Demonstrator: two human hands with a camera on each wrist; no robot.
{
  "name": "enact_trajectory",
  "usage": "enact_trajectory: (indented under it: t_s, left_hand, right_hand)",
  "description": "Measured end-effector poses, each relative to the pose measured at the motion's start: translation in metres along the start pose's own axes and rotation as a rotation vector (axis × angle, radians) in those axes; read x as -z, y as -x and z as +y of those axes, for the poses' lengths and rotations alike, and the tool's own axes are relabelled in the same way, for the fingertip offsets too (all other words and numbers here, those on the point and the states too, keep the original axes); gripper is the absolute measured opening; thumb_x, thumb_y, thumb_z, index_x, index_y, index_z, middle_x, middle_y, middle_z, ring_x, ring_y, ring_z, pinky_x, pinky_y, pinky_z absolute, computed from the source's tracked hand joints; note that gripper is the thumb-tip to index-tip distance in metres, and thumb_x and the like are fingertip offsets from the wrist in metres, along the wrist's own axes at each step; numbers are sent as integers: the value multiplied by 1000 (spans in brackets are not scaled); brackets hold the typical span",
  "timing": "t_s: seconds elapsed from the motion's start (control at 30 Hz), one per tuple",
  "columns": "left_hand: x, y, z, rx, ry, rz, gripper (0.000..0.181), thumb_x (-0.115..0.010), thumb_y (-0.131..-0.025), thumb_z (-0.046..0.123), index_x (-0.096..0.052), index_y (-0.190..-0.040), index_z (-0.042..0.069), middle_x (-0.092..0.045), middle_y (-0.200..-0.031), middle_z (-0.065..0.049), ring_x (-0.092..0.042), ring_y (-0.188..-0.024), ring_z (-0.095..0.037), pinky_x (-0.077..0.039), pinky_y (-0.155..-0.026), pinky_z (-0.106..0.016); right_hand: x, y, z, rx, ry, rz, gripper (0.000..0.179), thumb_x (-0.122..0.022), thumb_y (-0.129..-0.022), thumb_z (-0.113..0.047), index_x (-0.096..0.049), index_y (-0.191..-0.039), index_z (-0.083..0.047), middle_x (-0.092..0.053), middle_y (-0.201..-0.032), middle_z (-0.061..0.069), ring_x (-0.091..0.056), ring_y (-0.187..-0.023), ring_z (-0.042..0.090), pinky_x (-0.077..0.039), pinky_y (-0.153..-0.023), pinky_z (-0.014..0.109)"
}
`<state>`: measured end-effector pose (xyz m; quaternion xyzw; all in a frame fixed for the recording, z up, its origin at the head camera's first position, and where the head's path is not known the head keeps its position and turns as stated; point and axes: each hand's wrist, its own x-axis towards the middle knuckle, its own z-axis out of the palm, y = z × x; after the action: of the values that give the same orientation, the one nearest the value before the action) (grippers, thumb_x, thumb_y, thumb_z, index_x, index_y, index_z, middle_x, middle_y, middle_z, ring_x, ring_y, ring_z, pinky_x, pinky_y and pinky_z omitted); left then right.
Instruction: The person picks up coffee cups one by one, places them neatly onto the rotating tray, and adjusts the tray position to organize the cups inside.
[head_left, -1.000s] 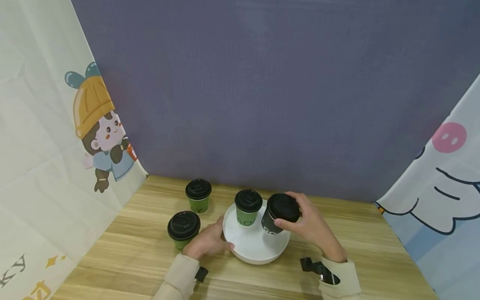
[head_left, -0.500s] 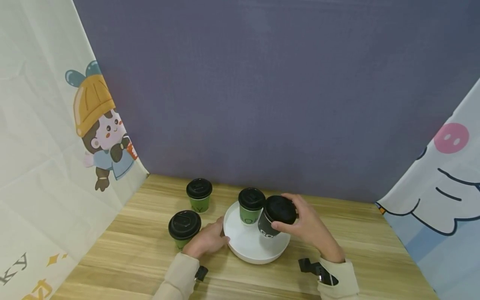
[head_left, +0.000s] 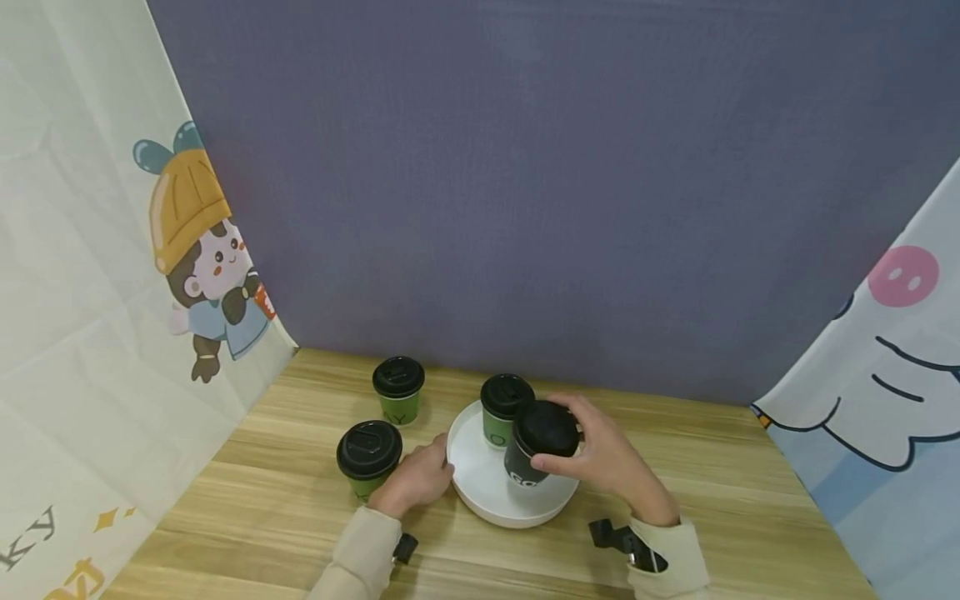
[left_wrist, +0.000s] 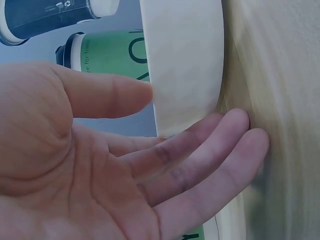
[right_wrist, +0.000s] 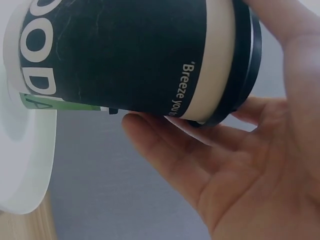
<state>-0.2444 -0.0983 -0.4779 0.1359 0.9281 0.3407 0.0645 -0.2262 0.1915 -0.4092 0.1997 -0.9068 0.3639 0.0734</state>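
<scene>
My right hand (head_left: 600, 454) grips a large black paper coffee cup (head_left: 522, 467) near its black lid. In the left wrist view the black cup (left_wrist: 47, 17) looks tilted, its base above the plate's rim. A smaller green coffee cup (head_left: 497, 429) with a black lid stands on the round white plate (head_left: 476, 479), just behind the black one. My left hand (head_left: 422, 479) is at the plate's left side. In the left wrist view, its thumb (left_wrist: 115, 95) tip meets the plate's rim (left_wrist: 185, 65), and its fairly straight fingers lie along the outer wall.
Two more lidded green cups stand on the wooden table (head_left: 247, 500) left of the plate: one farther back (head_left: 399, 408), one nearer (head_left: 367, 483), close beside my left wrist. A dark grey-blue backdrop (head_left: 510, 183) rises behind the table, with printed cloths at both sides.
My right hand has moved the black cup left and slightly nearer me. The green cup on the plate has shifted right and back. My left thumb has drawn back from over the rim.
</scene>
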Motion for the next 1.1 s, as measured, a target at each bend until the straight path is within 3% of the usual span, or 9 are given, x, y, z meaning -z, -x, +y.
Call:
enact_trajectory:
  t_s: [0.17,0.43,0.63,1.1]
  left_hand:
    - [-2,-1,-1,21,-13,3,51,-50,-102,10,-43,-150,-4,-64,-134,-26,-64,-120,-41,-52,-94,-55]
    - [-4,-2,0,42,-12,12,48,-47,-102,9,-44,-148,-6,-66,-128,-26,-65,-99,-30,-52,-82,-51]
    - [-6,-3,-1,51,-28,20,47,-46,-102,10,-45,-146,-6,-67,-127,-25,-66,-103,-31,-53,-85,-51]
    - [-6,-5,-2,4,-57,62,40,-49,-102,8,-50,-140,-5,-69,-121,-26,-69,-105,-38,-54,-82,-53]
  right_hand:
    - [-3,-1,0,43,-6,-16,88,-92,-70,-51,-56,-143,-18,-61,-141,3,-62,-118,22,-55,-92,43]
    - [-13,-1,-4,137,55,-20,84,-90,-71,-53,-58,-142,-22,-62,-137,-4,-61,-113,17,-54,-89,37]
    - [-22,-3,-8,140,22,-44,86,-89,-73,-54,-56,-144,-17,-56,-137,-1,-61,-118,22,-54,-92,49]
    - [-47,-10,-16,162,91,-28,89,-90,-72,-51,-55,-146,-15,-56,-143,-2,-54,-135,23,-50,-106,49]
